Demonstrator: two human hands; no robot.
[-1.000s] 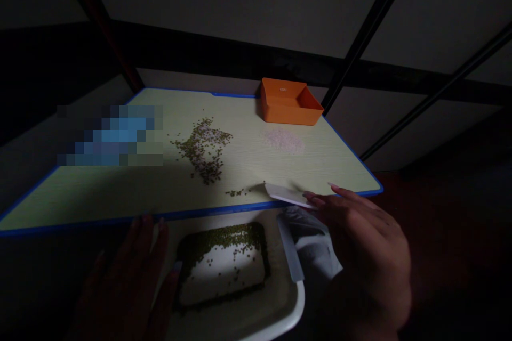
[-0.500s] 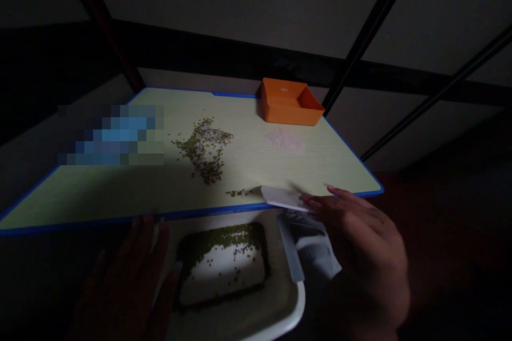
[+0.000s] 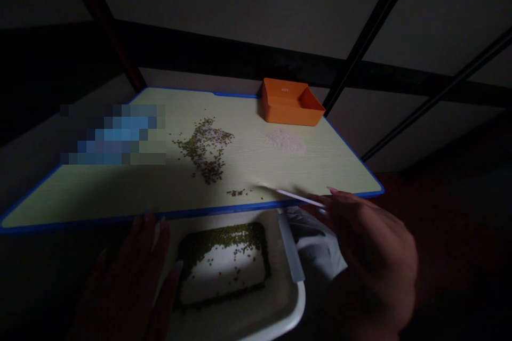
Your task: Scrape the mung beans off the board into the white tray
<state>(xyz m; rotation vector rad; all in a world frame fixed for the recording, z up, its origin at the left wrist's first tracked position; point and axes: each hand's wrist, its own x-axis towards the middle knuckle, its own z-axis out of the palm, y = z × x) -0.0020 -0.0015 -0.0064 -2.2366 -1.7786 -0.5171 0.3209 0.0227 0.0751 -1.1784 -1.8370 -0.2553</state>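
While the right hand (image 3: 374, 242) pinches a thin, edge-on white card (image 3: 299, 198), the left hand (image 3: 130, 269) — grip unclear — overlaps a tub (image 3: 298, 303).

Blue-edged table (image 3: 336, 170) | mixed grain pile (image 3: 196, 145) | pale grains (image 3: 287, 141), perhaps rice | orange box (image 3: 294, 114) | blurred blue thing (image 3: 120, 133)

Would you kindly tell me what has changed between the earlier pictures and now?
The right hand has tilted the white card nearly edge-on to the camera and shifted it slightly right, still holding it. The left hand, white tub, green pile and orange box stayed put.
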